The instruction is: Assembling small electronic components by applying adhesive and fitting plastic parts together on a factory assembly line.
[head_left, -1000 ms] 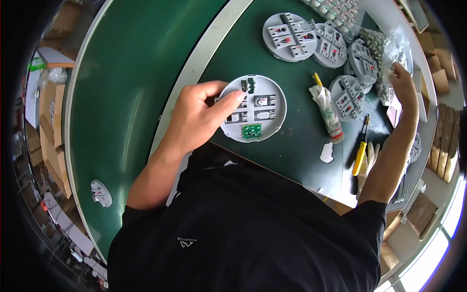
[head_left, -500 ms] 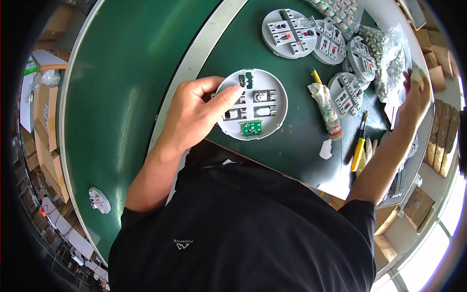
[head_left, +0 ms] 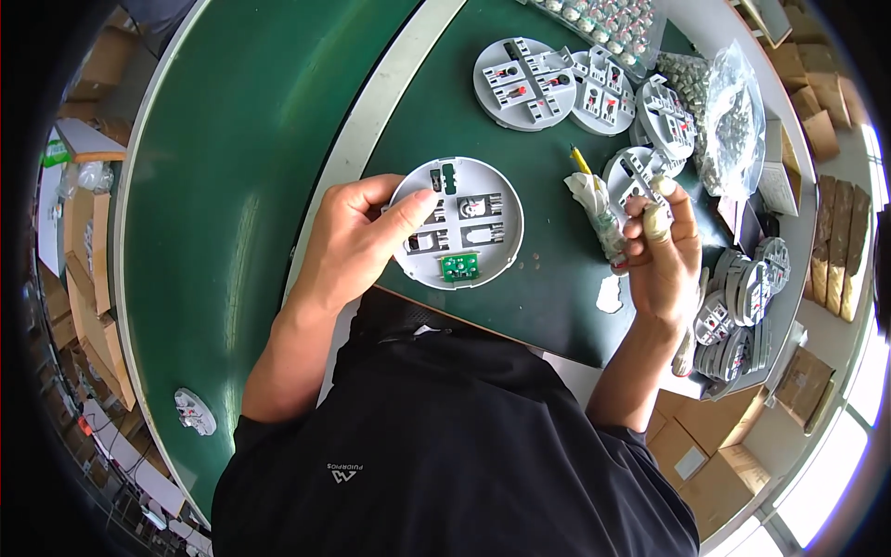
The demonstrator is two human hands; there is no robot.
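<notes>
My left hand [head_left: 348,241] is closed on the rim of a round grey plastic housing [head_left: 452,225], its thumb over the inner face. Several dark contact slots and a small green circuit board [head_left: 459,267] sit inside the housing. To the right, apart from it, my right hand [head_left: 664,260] is raised with thumb and fingers pinched; pale covers wrap some fingertips. Whatever lies in that pinch is too small to make out. Close behind the right hand are a bundle wrapped in white and clear film [head_left: 594,209] with a yellow tip, and a round grey base [head_left: 631,169].
More grey bases [head_left: 524,84] with red and black parts lie at the back of the green table. A clear bag of small parts [head_left: 738,121] and a tray of round pieces [head_left: 613,23] adjoin them. Stacked grey units [head_left: 738,306] stand right; another unit [head_left: 195,411] lies on the left green belt.
My right hand has come back leftward from the bag of small parts, with its fingers pinched. The left hand still holds the housing, now slightly lower and further left in view.
</notes>
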